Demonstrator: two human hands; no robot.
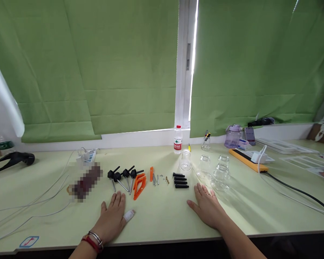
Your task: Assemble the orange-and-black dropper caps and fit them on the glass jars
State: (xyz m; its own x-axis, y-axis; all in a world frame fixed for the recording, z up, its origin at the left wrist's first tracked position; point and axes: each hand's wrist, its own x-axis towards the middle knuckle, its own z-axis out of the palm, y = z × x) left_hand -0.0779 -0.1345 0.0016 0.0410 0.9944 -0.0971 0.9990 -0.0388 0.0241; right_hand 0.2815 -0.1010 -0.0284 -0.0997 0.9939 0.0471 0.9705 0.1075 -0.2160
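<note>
Green blinds (135, 64) are hanging behind the pale table (162, 223). Lying flat and holding nothing, the left hand (110, 217) is resting near black-headed pieces (126, 173), whose silver shafts are slanting toward the near edge; the right hand (206, 207), also flat and holding nothing, is resting beside four slim black cylinders (180, 182) lying left to right.

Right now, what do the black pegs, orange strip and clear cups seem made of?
Black pegs: perhaps matte plastic or rubber, dark with little shine. Orange strip: likely smooth plastic, evenly colored. Clear cups: glossy glass or plastic, transparent with highlights.
</note>
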